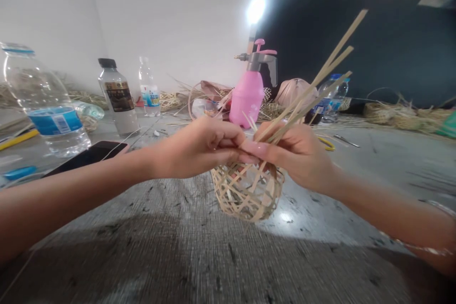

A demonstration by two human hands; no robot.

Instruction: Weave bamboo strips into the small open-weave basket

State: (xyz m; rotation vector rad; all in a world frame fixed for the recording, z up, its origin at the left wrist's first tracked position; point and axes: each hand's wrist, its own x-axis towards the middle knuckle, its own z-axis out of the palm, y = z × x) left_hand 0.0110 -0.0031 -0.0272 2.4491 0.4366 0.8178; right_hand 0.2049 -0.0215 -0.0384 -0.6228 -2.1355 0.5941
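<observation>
A small open-weave bamboo basket (pixel 247 194) hangs just above or rests on the grey table, below my two hands. My left hand (pixel 210 145) is closed at the basket's upper rim, thumb and fingers pinched together. Opposite it, my right hand (pixel 295 154) grips the rim and several long bamboo strips (pixel 320 73), which stick up to the upper right. The fingertips of both hands meet over the rim and cover the part of the weave between them.
A pink spray bottle (pixel 246 97) stands behind the hands. Plastic bottles (pixel 59 121) and a phone (pixel 87 156) are at the left. Yellow-handled scissors (pixel 327 144) lie at the right. Loose bamboo strips and woven pieces (pixel 402 115) line the back, near a bright lamp (pixel 256 8).
</observation>
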